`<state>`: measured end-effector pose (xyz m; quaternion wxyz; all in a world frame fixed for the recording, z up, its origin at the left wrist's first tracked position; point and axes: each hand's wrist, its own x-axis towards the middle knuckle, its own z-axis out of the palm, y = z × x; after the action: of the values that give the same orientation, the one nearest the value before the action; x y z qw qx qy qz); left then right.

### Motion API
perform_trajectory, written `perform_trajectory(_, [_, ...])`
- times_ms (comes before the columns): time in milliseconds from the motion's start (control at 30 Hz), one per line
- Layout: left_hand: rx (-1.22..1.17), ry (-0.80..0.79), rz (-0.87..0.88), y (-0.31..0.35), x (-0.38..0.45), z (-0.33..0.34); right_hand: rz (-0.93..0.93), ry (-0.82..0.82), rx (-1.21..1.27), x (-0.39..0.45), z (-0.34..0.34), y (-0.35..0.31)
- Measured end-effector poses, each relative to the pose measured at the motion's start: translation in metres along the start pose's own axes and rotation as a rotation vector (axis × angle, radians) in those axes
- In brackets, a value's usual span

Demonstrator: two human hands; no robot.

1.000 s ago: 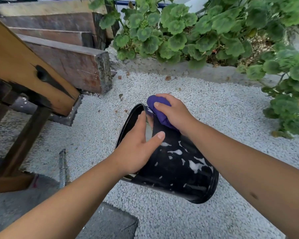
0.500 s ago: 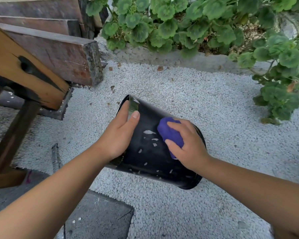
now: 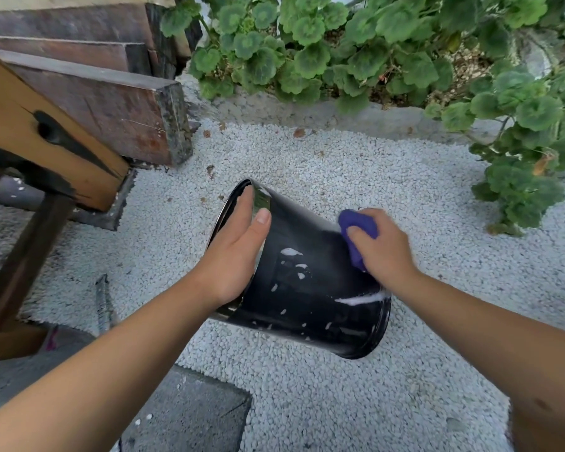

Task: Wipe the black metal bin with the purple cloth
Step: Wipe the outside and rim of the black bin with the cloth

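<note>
Black metal bin [image 3: 310, 288] lying tilted on white gravel [image 3: 340, 402], open mouth away from the person. Left hand [image 3: 235, 256], fingers spread flat, braces the bin's rim. Right hand [image 3: 384, 249], closed around a bunched purple cloth [image 3: 356, 230], presses it against the bin's upper side, beyond the white smears [image 3: 359, 300].

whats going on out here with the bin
A person is cleaning a black metal bin tipped on its side on white gravel. The left hand steadies it near the open rim, while the right hand presses a bunched purple cloth against its side. White foamy streaks remain on the bin.
</note>
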<state>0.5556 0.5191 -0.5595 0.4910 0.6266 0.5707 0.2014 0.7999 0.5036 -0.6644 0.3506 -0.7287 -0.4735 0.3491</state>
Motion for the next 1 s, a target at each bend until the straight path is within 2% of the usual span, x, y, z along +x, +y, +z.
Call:
perform_trajectory(167, [-0.021, -0.004, -0.014, 0.005, 0.002, -0.002, -0.172, -0.054, 0.126, -0.024, 0.031, -0.058])
perform_trajectory(300, [-0.13, -0.022, -0.002, 0.005, 0.005, 0.006, -0.45, -0.09, 0.187, -0.051, 0.043, -0.088])
perform_trajectory(467, [-0.055, 0.045, -0.013, -0.003, 0.009, -0.003, -0.863, -0.076, -0.015, -0.064, 0.046, -0.063])
perform_trajectory(567, [-0.013, 0.065, -0.049, -0.009, 0.011, -0.017, -0.964, -0.043, -0.113, -0.064, 0.042, -0.032])
perform_trajectory(733, [0.074, 0.047, -0.087, -0.019, 0.016, -0.034, -0.913, -0.058, -0.289, -0.057, 0.016, 0.019])
perform_trajectory(867, [0.081, 0.043, -0.059, -0.02, 0.02, -0.032, -0.533, -0.086, -0.35, -0.039, -0.006, 0.039])
perform_trajectory(1000, [0.07, 0.019, -0.056, -0.015, 0.023, -0.028, -0.142, -0.14, -0.471, 0.016, -0.028, 0.061])
